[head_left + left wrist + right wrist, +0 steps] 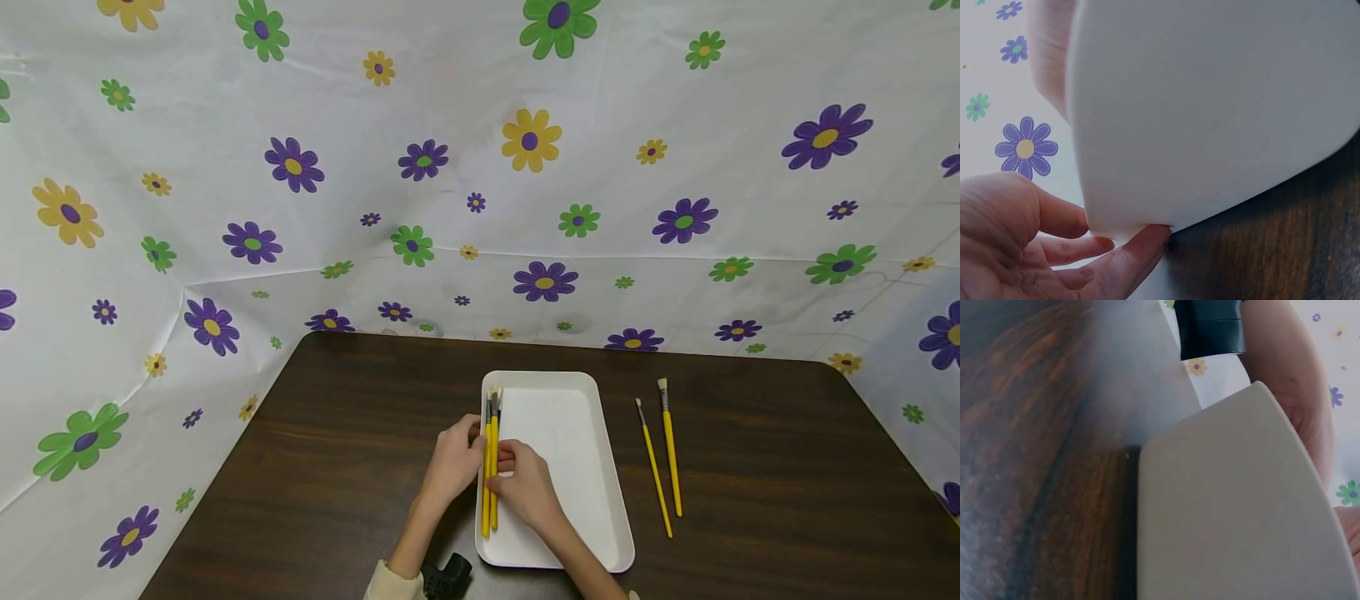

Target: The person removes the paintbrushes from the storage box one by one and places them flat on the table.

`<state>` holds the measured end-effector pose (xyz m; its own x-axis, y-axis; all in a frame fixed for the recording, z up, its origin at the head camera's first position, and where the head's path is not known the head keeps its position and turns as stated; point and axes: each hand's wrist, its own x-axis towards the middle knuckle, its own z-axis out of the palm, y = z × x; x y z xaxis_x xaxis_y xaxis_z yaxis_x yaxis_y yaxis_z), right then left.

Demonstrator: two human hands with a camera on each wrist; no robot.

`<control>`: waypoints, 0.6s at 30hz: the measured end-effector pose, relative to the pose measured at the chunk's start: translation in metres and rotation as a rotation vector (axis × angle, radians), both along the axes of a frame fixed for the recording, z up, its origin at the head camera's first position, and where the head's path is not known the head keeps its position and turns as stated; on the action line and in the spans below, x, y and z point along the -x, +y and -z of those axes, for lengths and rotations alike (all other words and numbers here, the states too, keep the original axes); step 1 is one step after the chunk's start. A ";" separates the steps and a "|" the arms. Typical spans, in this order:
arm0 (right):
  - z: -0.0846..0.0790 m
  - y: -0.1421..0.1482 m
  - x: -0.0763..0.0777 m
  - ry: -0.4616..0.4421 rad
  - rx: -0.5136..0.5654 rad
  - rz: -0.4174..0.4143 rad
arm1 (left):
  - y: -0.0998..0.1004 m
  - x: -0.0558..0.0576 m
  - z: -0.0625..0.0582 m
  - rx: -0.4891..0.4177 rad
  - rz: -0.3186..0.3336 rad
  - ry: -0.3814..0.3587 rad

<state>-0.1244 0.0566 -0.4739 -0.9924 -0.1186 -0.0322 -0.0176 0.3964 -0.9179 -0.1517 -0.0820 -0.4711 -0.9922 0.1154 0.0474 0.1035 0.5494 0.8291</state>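
Note:
A white rectangular tray [577, 467] lies on the table. Yellow-handled paintbrushes [486, 517] lie lengthwise along its left wall, bristles toward the far end. My left hand [450, 462] is at the tray's left edge; in the left wrist view its fingers [1147, 250] bend against the outer wall and the thumb goes over the rim. Reaching inside the tray, my right hand [528, 483] pinches a brush handle between thumb and fingers. The hands partly cover the handles' middles. In the right wrist view the tray wall hides most of the right hand.
To the right of the tray, two more yellow-handled brushes, a thin one [654, 471] and a thicker one [671, 454], lie on the dark wooden table [352, 450]. A flowered white cloth [465, 208] hangs behind and at the sides. A black device [447, 575] is by the left wrist.

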 end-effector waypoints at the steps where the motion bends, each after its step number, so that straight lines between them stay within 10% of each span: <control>1: 0.000 0.000 0.000 0.000 0.004 -0.001 | 0.000 0.000 0.000 0.003 -0.001 0.001; 18: -0.006 0.008 0.002 -0.239 0.356 0.072 | 0.000 0.000 -0.001 -0.031 -0.006 -0.049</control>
<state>-0.1263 0.0643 -0.4676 -0.9682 -0.0951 -0.2314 0.2279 0.0466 -0.9726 -0.1515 -0.0818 -0.4700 -0.9941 0.1088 0.0019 0.0590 0.5237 0.8498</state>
